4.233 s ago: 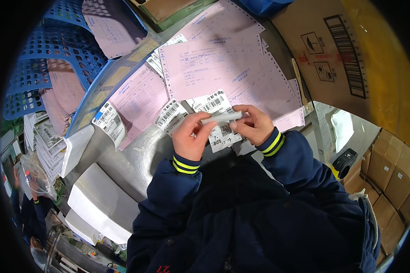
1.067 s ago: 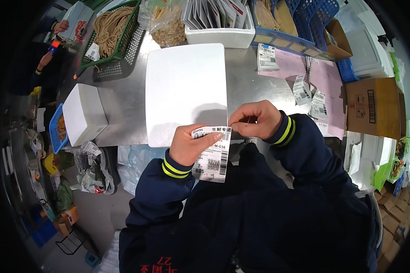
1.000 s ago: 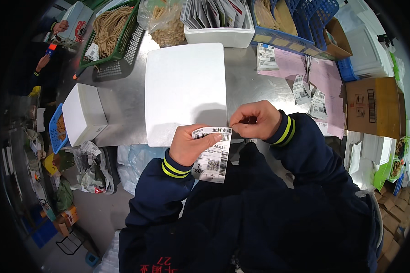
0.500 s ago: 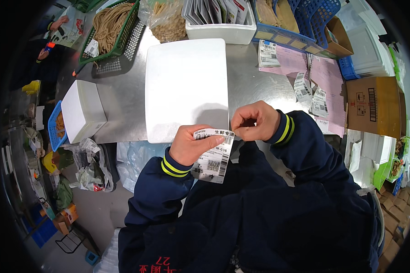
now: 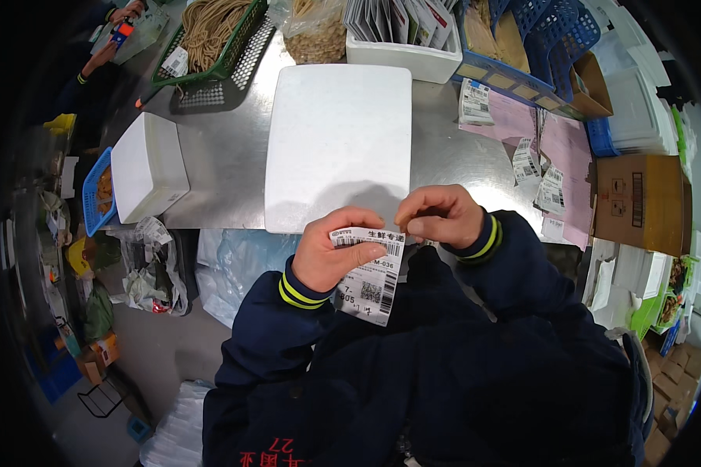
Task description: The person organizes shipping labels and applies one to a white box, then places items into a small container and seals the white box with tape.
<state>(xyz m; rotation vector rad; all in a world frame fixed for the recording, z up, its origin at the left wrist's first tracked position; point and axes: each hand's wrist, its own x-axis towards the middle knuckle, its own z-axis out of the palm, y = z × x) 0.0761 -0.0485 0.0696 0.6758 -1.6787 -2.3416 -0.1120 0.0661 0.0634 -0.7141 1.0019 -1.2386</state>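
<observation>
A white shipping label with barcodes and a square code hangs just off the near edge of the steel table. Along its left side, my left hand grips it with the thumb across the front. At the label's upper right corner, the thumb and forefinger of my right hand are pinched together; whether they lift a backing there is too small to tell. Just beyond both hands, a white foam box lies on the table, its pale top bearing the shadow of my hands.
On the steel table stand a green basket of cord, a white foam bin of leaflets and blue baskets. Loose labels lie on pink paper to the right. Another white box sits left. A co-worker's hand shows far left.
My head view has shifted, so the table's things appear further right. Both hands remain at the label, with my right fingers at its upper right corner.
</observation>
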